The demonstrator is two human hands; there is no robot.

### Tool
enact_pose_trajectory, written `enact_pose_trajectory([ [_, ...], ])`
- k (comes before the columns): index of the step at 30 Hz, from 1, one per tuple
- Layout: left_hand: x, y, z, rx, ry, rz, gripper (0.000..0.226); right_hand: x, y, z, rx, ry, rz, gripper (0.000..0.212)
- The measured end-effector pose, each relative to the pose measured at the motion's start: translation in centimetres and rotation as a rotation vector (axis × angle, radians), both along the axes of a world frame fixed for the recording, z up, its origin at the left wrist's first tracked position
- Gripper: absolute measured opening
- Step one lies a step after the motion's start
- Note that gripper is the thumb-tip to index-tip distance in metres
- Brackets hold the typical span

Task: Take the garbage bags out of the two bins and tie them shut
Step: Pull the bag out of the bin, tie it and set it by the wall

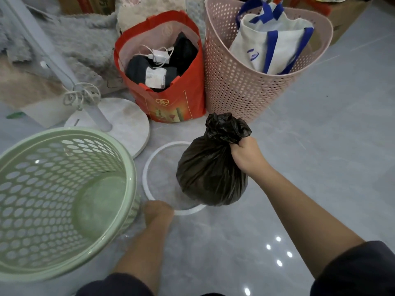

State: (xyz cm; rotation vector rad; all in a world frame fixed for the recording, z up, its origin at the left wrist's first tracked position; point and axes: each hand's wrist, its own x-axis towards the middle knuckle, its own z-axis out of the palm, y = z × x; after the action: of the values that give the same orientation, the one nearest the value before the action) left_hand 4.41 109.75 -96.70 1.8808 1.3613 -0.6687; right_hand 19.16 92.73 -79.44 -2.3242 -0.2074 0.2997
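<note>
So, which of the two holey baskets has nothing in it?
The green basket, at near left: its floor is bare. The pink basket behind holds a white bag with blue straps.

- Left hand (159, 210): bare; outline softened by blur.
- Right hand (245, 155): bare; knuckles sharply shown.
- Left forearm (141, 248) and right forearm (299, 206): uncovered from the wrist up to the sleeve edge.
- Left sleeve (115, 285): dark navy-grey cloth, plain, slightly fuzzy at its edge.
- Right sleeve (359, 272): same dark plain cloth, with a rounded, soft hem.
</note>
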Motion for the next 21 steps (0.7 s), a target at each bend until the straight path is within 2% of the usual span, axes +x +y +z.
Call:
enact_pose_trajectory([
  [4,-1.0,0.0,-3.2,-0.08,-0.015,0.113,0.055,0.4,-0.9,-0.3,-0.03,-0.022,-0.009,0.02],
  [7,-0.8,0.0,-2.0,-0.154,-0.071,0.303,0.041,0.6,-1.4,-0.4,-0.013,-0.035,-0.017,0.019],
  [12,-0.1,0.6,-2.9,-0.148,-0.142,0.386,0.028,0.6,-1.9,-0.3,-0.018,-0.063,0.016,0.018],
  [16,1.3,1.2,-6.6,-0.111,-0.192,0.435,0.05,0.5,-2.0,0.1,-0.033,-0.078,0.017,0.018],
  [18,2.5,0.8,-3.6,-0.097,-0.244,0.448,0.056,0.4,-2.1,0.5,-0.046,-0.08,0.01,0.018],
  [21,4.0,-0.1,3.1,-0.053,-0.303,0.305,0.043,0.2,-2.2,1.3,-0.072,-0.091,-0.011,0.018],
])
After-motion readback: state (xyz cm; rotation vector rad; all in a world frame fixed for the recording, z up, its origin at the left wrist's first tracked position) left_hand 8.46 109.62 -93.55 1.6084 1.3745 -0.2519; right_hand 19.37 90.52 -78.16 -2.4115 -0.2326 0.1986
